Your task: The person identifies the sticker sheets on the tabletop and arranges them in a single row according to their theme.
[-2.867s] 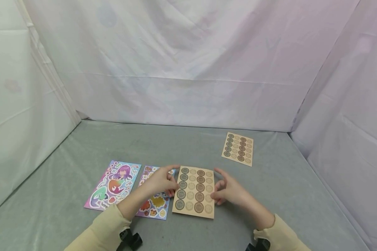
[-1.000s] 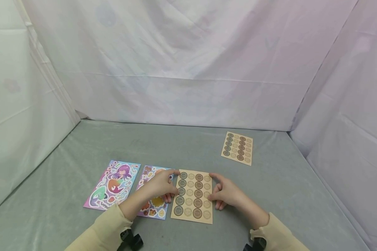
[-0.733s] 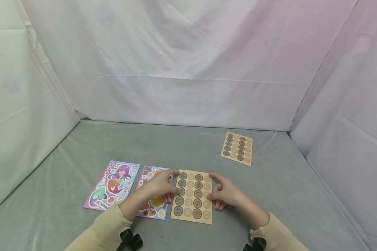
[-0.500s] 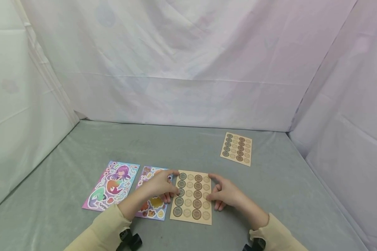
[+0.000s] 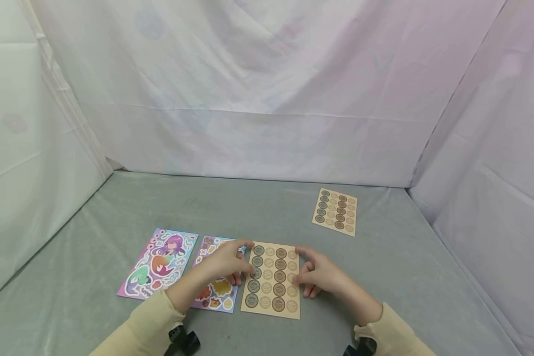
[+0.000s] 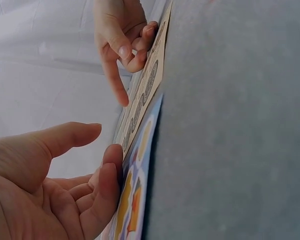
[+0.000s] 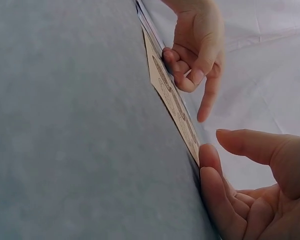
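Observation:
A tan sticker sheet [image 5: 271,282] with columns of round labels lies flat on the grey table, between my two hands. My left hand [image 5: 224,260] is at its left edge, index finger extended near the top corner. Its lower fingers rest on a colourful sticker sheet [image 5: 214,300], partly hidden under that hand. At the tan sheet's right edge is my right hand [image 5: 322,273], index finger at the top corner. The left wrist view shows the left thumb [image 6: 75,137] raised off the paper. In the right wrist view, the right thumb [image 7: 250,143] is likewise raised.
To the left lies a pink and blue mermaid sticker sheet [image 5: 158,264]. Farther back on the right is another tan sheet of round labels [image 5: 335,211]. White cloth walls [image 5: 249,138] enclose the grey tabletop [image 5: 382,237] at the back and sides.
Since the earliest frame, the tan sheet has shifted slightly toward me and to the left, and the right index finger has come onto its top corner. Over the last half second almost nothing has moved.

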`<state>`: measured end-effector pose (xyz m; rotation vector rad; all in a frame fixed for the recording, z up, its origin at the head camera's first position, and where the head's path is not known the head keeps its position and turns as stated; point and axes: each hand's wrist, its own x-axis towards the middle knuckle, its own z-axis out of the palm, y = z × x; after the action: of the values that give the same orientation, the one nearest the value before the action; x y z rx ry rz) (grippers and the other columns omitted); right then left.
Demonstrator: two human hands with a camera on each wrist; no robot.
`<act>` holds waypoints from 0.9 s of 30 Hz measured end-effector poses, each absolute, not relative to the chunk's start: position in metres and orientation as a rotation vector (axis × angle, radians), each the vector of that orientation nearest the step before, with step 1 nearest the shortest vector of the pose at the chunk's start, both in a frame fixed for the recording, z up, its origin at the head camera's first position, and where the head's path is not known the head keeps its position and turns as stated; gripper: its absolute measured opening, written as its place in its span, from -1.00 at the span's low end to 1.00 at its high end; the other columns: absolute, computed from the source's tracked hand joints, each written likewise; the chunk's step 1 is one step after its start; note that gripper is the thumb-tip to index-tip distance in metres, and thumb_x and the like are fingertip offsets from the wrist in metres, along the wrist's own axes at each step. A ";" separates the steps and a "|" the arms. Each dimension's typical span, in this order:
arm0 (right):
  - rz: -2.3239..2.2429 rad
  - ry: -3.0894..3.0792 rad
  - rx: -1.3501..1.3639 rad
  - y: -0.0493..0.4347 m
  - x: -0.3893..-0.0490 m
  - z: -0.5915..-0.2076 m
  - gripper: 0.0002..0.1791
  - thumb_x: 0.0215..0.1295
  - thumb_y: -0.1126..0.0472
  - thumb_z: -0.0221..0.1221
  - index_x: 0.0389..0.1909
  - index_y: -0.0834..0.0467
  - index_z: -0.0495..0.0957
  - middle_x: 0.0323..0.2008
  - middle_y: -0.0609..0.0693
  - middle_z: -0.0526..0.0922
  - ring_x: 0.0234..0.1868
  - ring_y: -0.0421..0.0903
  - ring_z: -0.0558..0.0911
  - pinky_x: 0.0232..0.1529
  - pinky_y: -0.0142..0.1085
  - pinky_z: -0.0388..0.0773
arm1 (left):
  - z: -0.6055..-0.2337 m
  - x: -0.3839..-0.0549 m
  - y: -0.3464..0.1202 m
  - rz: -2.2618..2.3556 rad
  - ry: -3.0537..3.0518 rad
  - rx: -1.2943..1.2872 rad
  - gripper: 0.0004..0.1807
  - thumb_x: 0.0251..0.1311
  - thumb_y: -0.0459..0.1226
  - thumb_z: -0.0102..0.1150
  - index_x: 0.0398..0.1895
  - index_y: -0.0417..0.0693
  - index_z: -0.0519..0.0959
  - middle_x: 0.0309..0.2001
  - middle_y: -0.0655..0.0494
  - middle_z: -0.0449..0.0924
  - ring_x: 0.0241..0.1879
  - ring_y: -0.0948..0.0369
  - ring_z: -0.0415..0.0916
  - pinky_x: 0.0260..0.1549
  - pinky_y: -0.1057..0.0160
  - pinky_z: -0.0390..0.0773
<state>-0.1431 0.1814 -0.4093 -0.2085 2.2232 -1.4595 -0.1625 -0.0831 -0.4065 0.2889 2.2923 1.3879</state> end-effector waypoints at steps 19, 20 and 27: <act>-1.493 2.299 -0.191 0.195 -0.152 -0.404 -0.30 0.25 0.26 0.18 0.36 0.35 0.16 -0.47 0.08 0.61 -0.58 -0.02 0.61 -0.54 -0.19 0.59 | -0.404 -0.173 -0.074 1.499 2.260 0.357 -0.30 0.13 -0.32 0.27 0.36 -0.24 0.27 -0.50 -0.05 0.59 -0.66 0.12 0.54 -0.60 0.21 0.56; -1.495 2.307 -0.189 0.196 -0.152 -0.403 -0.31 0.25 0.26 0.18 0.36 0.36 0.16 -0.47 0.07 0.61 -0.58 -0.02 0.61 -0.54 -0.19 0.59 | -0.403 -0.173 -0.073 1.506 2.258 0.359 -0.30 0.14 -0.32 0.26 0.36 -0.23 0.26 -0.49 -0.05 0.59 -0.65 0.11 0.55 -0.58 0.20 0.57; -1.537 2.329 -0.169 0.205 -0.158 -0.394 -0.29 0.28 0.24 0.20 0.36 0.38 0.14 -0.42 0.10 0.61 -0.52 0.02 0.64 -0.46 -0.14 0.62 | -0.395 -0.179 -0.065 1.562 2.238 0.425 -0.35 0.21 -0.30 0.20 0.36 -0.23 0.25 -0.39 -0.08 0.62 -0.53 0.05 0.59 -0.52 0.15 0.61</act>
<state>-0.1577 0.2051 -0.3939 -0.1693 2.3291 -1.5366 -0.1790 -0.0648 -0.3948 0.4252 2.2385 1.5619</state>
